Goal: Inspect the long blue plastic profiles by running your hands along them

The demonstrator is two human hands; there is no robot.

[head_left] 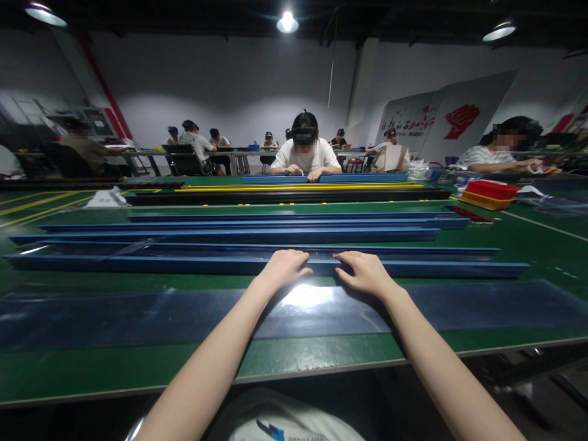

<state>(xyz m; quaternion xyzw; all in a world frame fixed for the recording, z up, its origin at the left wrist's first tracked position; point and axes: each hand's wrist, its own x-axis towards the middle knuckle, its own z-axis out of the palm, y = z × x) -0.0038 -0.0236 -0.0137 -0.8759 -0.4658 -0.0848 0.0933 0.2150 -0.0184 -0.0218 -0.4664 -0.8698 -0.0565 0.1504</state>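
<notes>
Both my hands rest on the nearest long blue rail (184, 264), which lies across the green table (138, 367). My left hand (283, 268) curls its fingers over the rail's near edge. Just to its right, my right hand (365, 272) grips the same edge with bent fingers. A long dark glossy strip (138, 318) lies flat on the table between me and the rail, with a bright light reflection under my wrists. Several more blue rails (275, 235) lie parallel behind the one I hold.
A black and yellow rail (294, 195) runs across the table farther back. A red and yellow tray (489, 194) sits at the right. A person (305, 153) works opposite me; other people sit at tables behind and to the right.
</notes>
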